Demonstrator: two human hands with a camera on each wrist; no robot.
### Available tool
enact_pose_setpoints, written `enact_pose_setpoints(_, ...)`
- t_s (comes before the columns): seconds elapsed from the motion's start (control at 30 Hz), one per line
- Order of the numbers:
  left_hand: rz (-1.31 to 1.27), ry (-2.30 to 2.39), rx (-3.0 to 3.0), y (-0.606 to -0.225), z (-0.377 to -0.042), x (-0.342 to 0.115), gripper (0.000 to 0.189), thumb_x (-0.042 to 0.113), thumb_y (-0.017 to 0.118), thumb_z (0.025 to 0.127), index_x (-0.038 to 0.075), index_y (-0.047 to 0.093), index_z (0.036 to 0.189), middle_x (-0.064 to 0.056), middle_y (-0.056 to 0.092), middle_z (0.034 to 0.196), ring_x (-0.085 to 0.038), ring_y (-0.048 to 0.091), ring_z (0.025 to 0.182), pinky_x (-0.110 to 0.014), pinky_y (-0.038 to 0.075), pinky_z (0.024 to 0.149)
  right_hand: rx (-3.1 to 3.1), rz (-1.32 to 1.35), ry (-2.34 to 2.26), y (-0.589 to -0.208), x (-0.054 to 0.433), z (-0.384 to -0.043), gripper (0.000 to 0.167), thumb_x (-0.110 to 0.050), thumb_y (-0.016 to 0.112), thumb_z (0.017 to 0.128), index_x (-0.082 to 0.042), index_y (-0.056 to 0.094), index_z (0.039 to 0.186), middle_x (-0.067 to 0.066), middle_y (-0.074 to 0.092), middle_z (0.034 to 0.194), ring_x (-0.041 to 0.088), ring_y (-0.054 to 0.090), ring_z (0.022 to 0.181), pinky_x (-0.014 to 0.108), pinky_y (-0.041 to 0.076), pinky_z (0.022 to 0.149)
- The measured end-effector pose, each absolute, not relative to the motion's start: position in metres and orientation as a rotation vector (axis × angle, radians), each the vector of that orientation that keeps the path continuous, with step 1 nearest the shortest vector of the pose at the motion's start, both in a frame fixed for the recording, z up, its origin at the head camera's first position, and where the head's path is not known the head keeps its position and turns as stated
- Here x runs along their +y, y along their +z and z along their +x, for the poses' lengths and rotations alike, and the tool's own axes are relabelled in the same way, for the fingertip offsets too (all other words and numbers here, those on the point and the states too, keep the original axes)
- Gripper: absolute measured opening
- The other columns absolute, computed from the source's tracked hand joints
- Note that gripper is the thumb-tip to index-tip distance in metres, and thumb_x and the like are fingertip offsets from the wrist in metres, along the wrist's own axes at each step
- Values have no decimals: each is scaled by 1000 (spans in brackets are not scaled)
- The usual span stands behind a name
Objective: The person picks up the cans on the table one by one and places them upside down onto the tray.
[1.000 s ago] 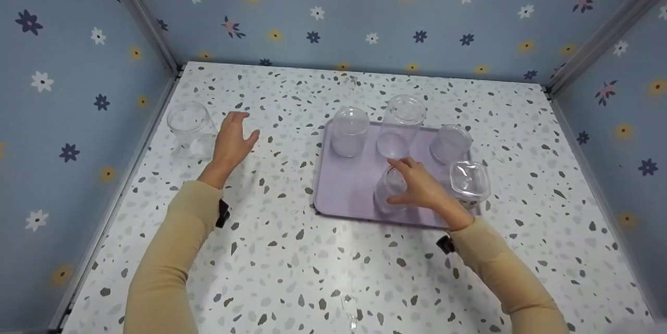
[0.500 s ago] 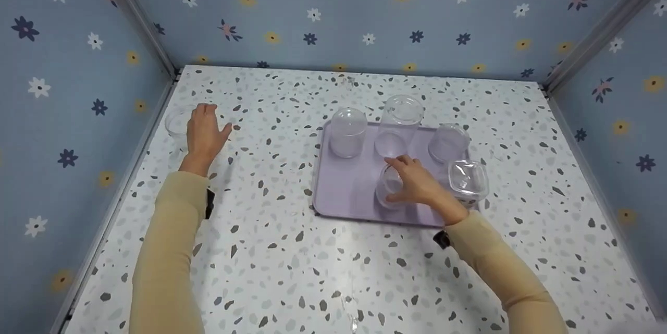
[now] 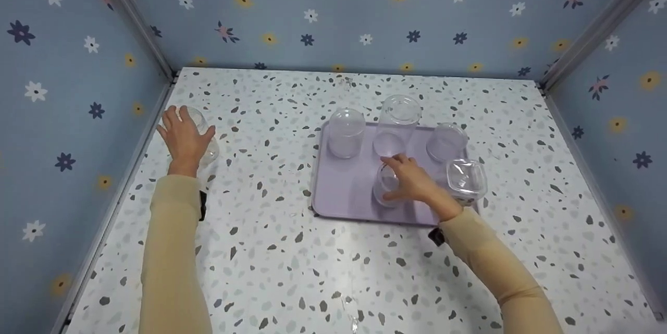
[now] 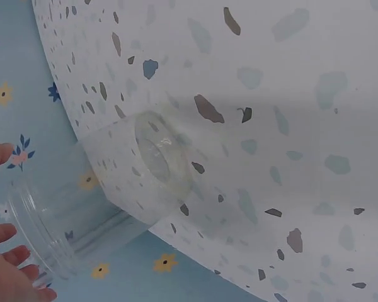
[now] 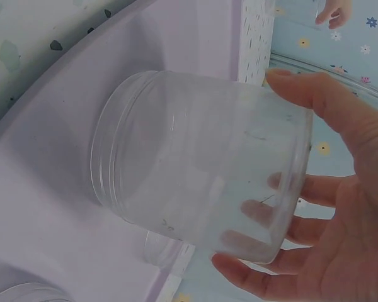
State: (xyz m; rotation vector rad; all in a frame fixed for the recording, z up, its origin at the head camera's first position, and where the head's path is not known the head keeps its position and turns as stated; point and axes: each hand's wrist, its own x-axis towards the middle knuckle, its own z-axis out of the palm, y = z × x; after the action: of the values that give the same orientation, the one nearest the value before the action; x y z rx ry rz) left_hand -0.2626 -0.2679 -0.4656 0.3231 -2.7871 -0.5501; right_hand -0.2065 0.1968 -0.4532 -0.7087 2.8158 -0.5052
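Note:
At the far left of the table, my left hand (image 3: 182,136) spreads over the top of a clear plastic jar (image 4: 94,195). In the left wrist view this jar stands upright, its fingertips (image 4: 25,270) right at the threaded rim and the thumb apart from it. My right hand (image 3: 414,180) grips a shorter clear jar (image 5: 189,157) near the front of the lilac tray (image 3: 333,193). That jar is upside down, its mouth end toward the tray. The thumb lies on one side of its base and the fingers show through the other.
Behind my right hand, a round jar (image 3: 346,133), a taller jar (image 3: 398,123) and a short jar (image 3: 447,142) stand on the tray. A squarish jar (image 3: 466,180) is at its right edge. Flowered blue walls (image 3: 333,16) border the table's back and sides.
My left hand has moved left from beside the far-left jar to over its top, fingers spreading. My right hand keeps its hold on the short jar, almost still.

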Motion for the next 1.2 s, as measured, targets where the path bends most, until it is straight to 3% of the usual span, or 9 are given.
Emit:
enact_pose_setpoints(0.2,422,-603,-2855,-467,-262,-276,87,37,61,81,-8,13,137,-30,11,137,-42,7,128,-60,6,98,2797,-671,-522,-455,197,-208,88,-24,81,59,-3,37,133,25,39,124,41,43,103,51,42,80)
enact_pose_setpoints(0.57,602,-681,-2940,-468,-266,-286,104,53,55,79,-9,-6,137,-36,3,137,-46,4,127,-60,14,97,2786,-685,-546,-454,197,-208,86,-22,79,61,0,36,133,27,39,124,44,41,104,51,40,82)
enact_pose_setpoints(1.0,631,-700,-2909,-468,-273,-284,97,52,49,83,-12,-1,136,-36,11,134,-47,17,123,-56,27,93,2770,-682,-573,-454,199,-208,86,-22,79,62,0,36,133,28,38,125,45,42,104,51,38,86)
enact_pose_setpoints(1.2,624,-709,-2920,-463,-273,-283,95,48,52,83,-17,3,133,-37,16,129,-47,22,120,-53,32,91,2776,-639,-542,-454,200,-209,91,-32,80,61,-5,34,135,26,32,131,45,37,111,58,34,86)
